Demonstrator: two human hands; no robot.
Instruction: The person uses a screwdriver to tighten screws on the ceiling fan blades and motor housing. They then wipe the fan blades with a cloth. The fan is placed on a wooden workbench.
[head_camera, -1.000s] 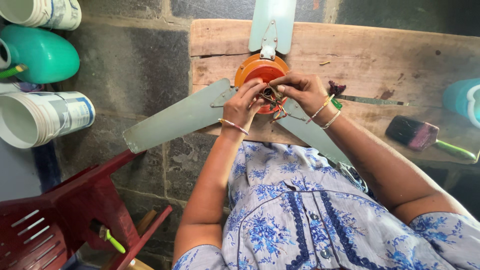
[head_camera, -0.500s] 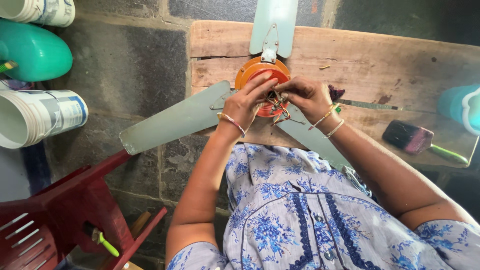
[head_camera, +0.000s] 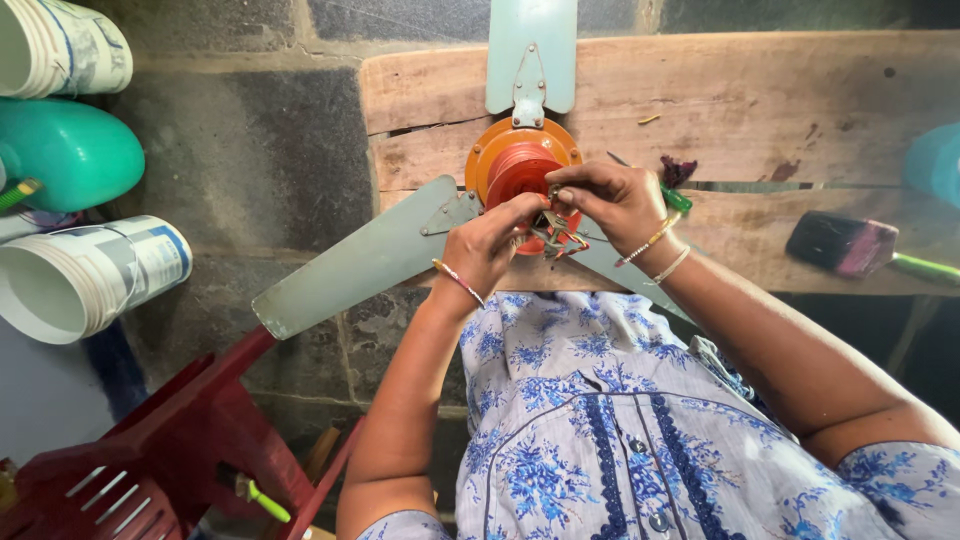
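A ceiling fan lies on a wooden bench, with an orange motor hub and pale green blades. My left hand and my right hand meet over the hub's near side. Both pinch a small bundle of thin wires between fingertips. The wire ends are partly hidden by my fingers. Bangles sit on both wrists.
A dark brush with a green handle lies at the bench's right. A teal container and white buckets stand at left. A red plastic chair sits at lower left, with a green-handled tool below it. Behind the bench is a stone wall.
The view has shifted slightly. My hands stay at the hub, fingers working the wires closer together.
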